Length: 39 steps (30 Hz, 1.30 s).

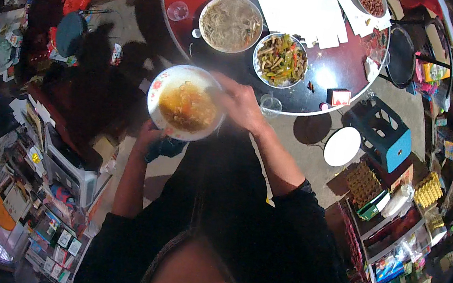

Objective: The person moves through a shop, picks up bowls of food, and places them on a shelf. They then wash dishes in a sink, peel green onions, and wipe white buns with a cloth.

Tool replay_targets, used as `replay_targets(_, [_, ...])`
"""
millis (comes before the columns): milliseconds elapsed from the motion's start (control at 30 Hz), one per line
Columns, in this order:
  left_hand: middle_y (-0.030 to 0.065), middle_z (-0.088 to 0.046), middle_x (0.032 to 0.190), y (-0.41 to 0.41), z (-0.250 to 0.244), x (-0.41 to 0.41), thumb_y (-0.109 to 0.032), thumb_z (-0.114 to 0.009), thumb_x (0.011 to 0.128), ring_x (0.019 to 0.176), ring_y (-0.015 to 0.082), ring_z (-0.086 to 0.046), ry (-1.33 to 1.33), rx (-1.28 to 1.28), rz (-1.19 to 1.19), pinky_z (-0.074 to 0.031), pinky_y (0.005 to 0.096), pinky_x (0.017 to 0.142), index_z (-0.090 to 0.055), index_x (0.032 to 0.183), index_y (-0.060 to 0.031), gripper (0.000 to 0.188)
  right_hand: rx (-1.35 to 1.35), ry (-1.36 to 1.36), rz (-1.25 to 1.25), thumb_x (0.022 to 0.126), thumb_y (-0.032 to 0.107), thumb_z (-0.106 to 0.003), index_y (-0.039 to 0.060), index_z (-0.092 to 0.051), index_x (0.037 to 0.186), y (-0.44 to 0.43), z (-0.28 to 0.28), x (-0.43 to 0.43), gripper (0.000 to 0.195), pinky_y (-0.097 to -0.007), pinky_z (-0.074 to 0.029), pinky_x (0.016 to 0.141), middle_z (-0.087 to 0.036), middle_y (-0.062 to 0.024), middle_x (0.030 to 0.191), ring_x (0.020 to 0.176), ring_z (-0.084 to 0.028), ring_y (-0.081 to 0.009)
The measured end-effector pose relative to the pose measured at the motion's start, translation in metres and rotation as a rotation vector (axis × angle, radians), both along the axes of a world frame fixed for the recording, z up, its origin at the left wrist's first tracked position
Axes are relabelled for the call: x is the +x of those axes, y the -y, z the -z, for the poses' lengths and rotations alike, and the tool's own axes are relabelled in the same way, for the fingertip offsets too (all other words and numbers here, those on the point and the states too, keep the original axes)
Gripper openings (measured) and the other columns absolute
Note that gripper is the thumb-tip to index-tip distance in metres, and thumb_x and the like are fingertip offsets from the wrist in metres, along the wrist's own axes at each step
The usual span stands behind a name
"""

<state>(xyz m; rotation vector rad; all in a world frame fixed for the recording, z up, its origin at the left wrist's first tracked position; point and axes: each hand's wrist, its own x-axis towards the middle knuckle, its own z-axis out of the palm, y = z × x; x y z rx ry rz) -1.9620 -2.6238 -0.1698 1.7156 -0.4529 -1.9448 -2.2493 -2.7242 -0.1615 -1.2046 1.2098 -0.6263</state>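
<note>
A white plate with red floral marks [156, 97], tilted and holding brownish broth with bits of food [188, 108], is up in front of me near the round table's edge. My right hand [242, 103] grips its right rim, blurred at the fingers. My left hand [154, 136] is under its lower left rim, with a dark cloth [165, 149] between hand and plate. On the table beyond stand a bowl of pale shredded food in liquid [231, 24] and a bowl of green peppers and sliced food [281, 60].
The round dark-red table [309, 98] also bears clear plastic cups [178, 11], white paper [299, 11], a bowl of peanuts [370, 0] and a small red-and-white box [338, 97]. Stools [342, 146] stand to the right; a box with egg trays [363, 184] is lower right.
</note>
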Motion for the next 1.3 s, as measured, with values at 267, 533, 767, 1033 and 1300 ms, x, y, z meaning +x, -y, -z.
replay_targets(267, [0.0145, -0.061, 0.104, -0.005, 0.018, 0.006, -0.02, -0.064, 0.073, 0.089, 0.0248, -0.063, 0.017, -0.03, -0.088, -0.053, 0.0363, 0.079, -0.048, 0.121, 0.0037, 0.056, -0.096, 0.078, -0.028, 0.082, 0.011, -0.061, 0.0058, -0.058, 0.12, 0.014, -0.004, 0.001, 0.039, -0.0316, -0.052, 0.074, -0.065, -0.0169, 0.098, 0.077, -0.063, -0.0178])
replay_targets(533, [0.0097, -0.058, 0.09, 0.016, -0.005, -0.033, -0.014, -0.059, 0.081, 0.072, 0.0193, -0.06, -0.009, -0.093, -0.348, -0.053, 0.034, 0.068, -0.045, 0.118, -0.0009, 0.042, 0.109, 0.193, -0.004, 0.086, 0.021, -0.062, 0.0038, -0.052, 0.128, 0.088, -0.001, -0.076, 0.046, -0.0314, -0.048, 0.088, -0.061, -0.013, 0.112, 0.102, -0.059, -0.0172])
replay_targets(767, [0.0154, -0.053, 0.119, 0.048, -0.028, -0.055, -0.018, -0.064, 0.075, 0.101, 0.0254, -0.058, -0.122, -0.188, -0.321, -0.049, 0.0381, 0.086, -0.045, 0.125, 0.0017, 0.057, -0.002, 0.686, 1.069, 0.093, 0.007, -0.045, -0.0025, -0.046, 0.088, 0.223, 0.158, -0.302, 0.011, -0.0408, -0.053, 0.08, -0.058, -0.0156, 0.078, 0.076, -0.059, -0.0279])
replay_targets(1033, [0.0147, -0.054, 0.119, 0.054, -0.028, -0.063, -0.025, -0.064, 0.078, 0.106, 0.0279, -0.055, -0.14, -0.188, -0.425, -0.046, 0.0408, 0.091, -0.04, 0.13, 0.0013, 0.063, 0.032, 0.723, 1.375, 0.093, 0.015, -0.05, -0.006, -0.036, 0.122, 0.284, 0.224, -0.381, 0.038, -0.0431, -0.056, 0.075, -0.049, -0.0219, 0.11, 0.09, -0.055, -0.0342])
replay_targets(1300, [0.0095, -0.059, 0.097, -0.014, 0.011, -0.014, -0.024, -0.062, 0.078, 0.091, 0.0258, -0.057, 0.166, -0.106, -0.502, -0.049, 0.0399, 0.079, -0.05, 0.113, -0.0004, 0.044, 0.069, 0.673, 1.392, 0.095, 0.022, -0.033, 0.0059, -0.039, 0.134, 0.331, 0.252, -0.397, 0.042, -0.0536, -0.051, 0.086, -0.046, -0.0117, 0.134, 0.114, -0.049, -0.0323])
